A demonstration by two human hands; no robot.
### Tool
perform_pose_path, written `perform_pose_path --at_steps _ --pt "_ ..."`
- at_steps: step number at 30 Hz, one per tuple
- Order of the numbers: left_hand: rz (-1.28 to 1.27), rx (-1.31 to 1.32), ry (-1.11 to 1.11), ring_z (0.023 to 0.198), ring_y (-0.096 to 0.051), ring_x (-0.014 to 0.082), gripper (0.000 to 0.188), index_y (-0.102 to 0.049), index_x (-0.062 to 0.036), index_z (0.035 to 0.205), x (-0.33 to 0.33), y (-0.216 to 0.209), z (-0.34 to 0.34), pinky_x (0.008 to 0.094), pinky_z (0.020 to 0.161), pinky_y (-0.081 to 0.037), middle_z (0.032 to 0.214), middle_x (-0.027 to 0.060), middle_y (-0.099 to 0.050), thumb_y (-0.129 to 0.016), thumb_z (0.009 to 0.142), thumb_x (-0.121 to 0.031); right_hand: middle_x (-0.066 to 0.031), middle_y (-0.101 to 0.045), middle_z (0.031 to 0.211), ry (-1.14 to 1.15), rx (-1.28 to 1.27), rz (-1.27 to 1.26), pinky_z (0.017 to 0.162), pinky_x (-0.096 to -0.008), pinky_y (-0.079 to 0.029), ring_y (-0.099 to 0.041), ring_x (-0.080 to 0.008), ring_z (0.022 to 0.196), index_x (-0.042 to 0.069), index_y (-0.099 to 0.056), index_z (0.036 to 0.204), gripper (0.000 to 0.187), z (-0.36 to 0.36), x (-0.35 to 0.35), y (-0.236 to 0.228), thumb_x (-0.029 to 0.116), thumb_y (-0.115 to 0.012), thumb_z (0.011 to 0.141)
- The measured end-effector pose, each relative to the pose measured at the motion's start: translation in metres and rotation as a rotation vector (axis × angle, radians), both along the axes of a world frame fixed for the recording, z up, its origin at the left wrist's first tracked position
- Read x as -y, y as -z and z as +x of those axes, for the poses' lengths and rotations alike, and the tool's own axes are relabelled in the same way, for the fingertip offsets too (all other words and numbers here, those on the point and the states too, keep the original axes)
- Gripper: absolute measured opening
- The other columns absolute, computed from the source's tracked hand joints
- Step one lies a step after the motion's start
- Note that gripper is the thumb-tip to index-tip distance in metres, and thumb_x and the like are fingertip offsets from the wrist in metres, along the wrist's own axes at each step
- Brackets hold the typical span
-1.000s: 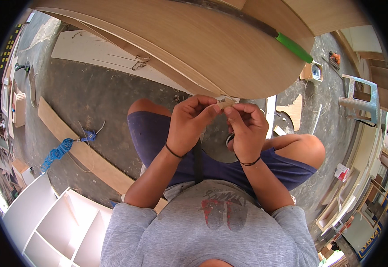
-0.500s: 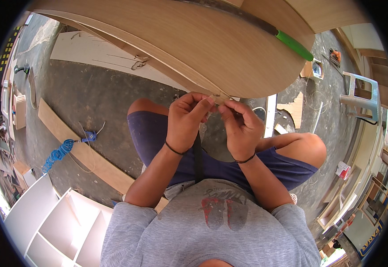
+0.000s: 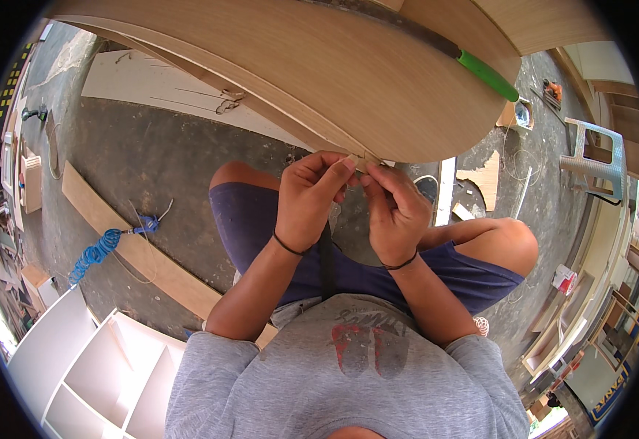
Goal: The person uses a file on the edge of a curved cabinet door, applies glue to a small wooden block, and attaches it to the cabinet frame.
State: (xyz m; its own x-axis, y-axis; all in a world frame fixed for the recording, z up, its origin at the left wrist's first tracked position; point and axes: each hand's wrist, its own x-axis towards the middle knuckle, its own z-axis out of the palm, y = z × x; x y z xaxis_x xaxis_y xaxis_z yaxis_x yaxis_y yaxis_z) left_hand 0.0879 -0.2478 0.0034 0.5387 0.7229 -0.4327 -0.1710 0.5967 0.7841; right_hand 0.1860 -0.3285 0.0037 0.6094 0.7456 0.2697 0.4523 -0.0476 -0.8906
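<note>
My left hand point(image 3: 309, 196) and my right hand point(image 3: 396, 211) meet just below the edge of a round-ended wood-grain panel point(image 3: 319, 80). Thumbs and fingers of both are closed, pinching a small tan piece point(image 3: 361, 164) between them. Its kind is too small to make out, and the fingertips partly cover it. On top of the panel lies a long dark-bladed tool with a green handle point(image 3: 488, 75), which neither hand touches.
A coiled blue air hose point(image 3: 94, 256) lies by a long wooden board point(image 3: 140, 238) at left. White shelving point(image 3: 107, 380) stands lower left. Toward the right are a grey plastic stool point(image 3: 594, 157) and a torn board offcut point(image 3: 483, 179). A cordless drill point(image 3: 35, 114) rests far left.
My right hand's fingers have shifted slightly and closed nearer to my left fingertips, so less of the small tan piece shows. My left hand has barely moved.
</note>
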Motion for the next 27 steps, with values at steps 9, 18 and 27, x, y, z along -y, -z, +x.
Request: perform_pose_path --at_steps 9,18,27 --pt "0.016 0.006 -0.016 0.055 -0.049 0.0042 0.018 -0.062 0.0014 0.082 0.002 0.002 0.002 0.0182 0.050 -0.038 0.066 0.0015 -0.059 -0.058 0.087 -0.015 -0.0126 -0.065 0.082 -0.026 0.027 -0.006 0.064 -0.0274 -0.049 -0.065 -0.0216 0.073 0.000 -0.064 0.093 0.019 0.000 -0.001 -0.004 -0.009 -0.061 0.076" --pt "0.013 -0.023 -0.105 0.052 -0.047 0.0041 0.016 -0.060 0.0001 0.077 0.007 0.002 0.012 0.0180 0.048 -0.037 0.063 0.0010 -0.057 -0.059 0.087 -0.013 -0.0072 -0.065 0.081 0.068 -0.432 0.028 0.058 -0.0220 -0.047 -0.059 -0.0094 0.068 -0.001 -0.060 0.097 0.015 -0.007 0.009 -0.001 0.000 -0.062 0.082" --pt "-0.015 -0.025 -0.209 0.052 -0.047 0.0048 0.017 -0.057 -0.0018 0.076 0.018 -0.004 0.019 0.0182 0.048 -0.036 0.063 0.0006 -0.055 -0.058 0.088 -0.014 0.0008 -0.057 0.066 0.081 -1.025 -0.120 0.044 -0.0170 -0.034 -0.047 -0.0039 0.052 0.004 -0.057 0.083 0.017 -0.001 0.001 -0.007 0.020 -0.057 0.090"
